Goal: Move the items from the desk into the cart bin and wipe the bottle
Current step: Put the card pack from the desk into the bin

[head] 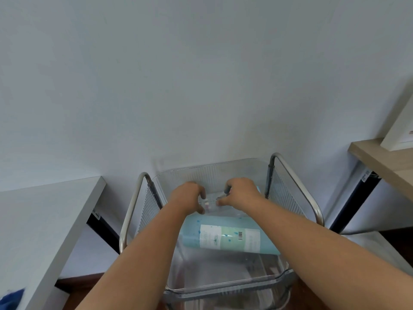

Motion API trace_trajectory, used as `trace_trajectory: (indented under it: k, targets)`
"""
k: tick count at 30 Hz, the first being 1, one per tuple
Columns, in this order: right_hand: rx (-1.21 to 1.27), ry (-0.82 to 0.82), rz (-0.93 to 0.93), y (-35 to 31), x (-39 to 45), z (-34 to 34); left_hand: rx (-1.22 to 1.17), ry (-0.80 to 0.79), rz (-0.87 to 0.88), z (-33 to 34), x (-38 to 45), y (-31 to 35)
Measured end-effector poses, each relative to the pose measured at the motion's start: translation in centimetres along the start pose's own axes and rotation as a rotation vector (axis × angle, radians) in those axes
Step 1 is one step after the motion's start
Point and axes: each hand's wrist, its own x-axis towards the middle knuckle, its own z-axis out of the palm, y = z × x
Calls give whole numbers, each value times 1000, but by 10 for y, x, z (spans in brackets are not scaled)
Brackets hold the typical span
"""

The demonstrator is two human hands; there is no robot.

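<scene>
Clear cart bin (223,285) holding a light-blue bottle (230,237) on its side, left hand (187,198) and right hand (241,193) curled around a small clear item (209,203) inside

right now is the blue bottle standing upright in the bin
No, the blue bottle lies on its side across the floor of the clear bin, just behind both hands.

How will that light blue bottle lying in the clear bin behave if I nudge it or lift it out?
The light blue bottle lies on its side on the clear bin's smooth floor, so a nudge would probably roll it. Its rounded body looks rigid, so it should lift without flexing. The glossy surface and label could be slippery; weight cannot be judged.
</scene>
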Motion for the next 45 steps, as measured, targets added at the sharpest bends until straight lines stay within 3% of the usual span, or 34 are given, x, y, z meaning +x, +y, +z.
trace_trajectory:
  k: [10, 34, 40, 45]
  targets:
    - [-141, -109, -42, -12, 14, 14, -40, -5, -8, 9, 7, 0]
    - [-142, -69, -107, -1, 24, 19, -26, 27, -19, 2, 0, 1]
    - [10, 13, -136, -24, -1, -20, -65, 242, 17, -41, -31, 10]
    - [149, 20, -294, -67, -50, -35, -150, 384, 21, -70, -105, -2]
